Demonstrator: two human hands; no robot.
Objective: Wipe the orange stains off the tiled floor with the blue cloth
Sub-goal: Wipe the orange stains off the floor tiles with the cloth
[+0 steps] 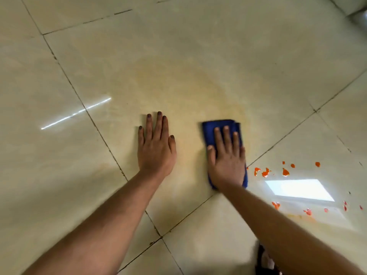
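1. The left hand [155, 149] lies flat on the floor [218, 56], palm down, fingers spread, holding nothing
2. The right hand [226, 161] presses flat on the cloth [220, 124], fingers extended, not curled around it
3. The cloth is blue, folded, and lies on the floor under the right hand; its far edge shows beyond the fingertips
4. A faint yellowish smear [188, 82] covers the tile ahead of both hands
5. Orange stains [285, 172] lie on the adjacent tile, right of the cloth, just beyond a grout line [282, 138]
6. More orange stains sit nearer the right forearm, beside a bright reflection [299, 189]
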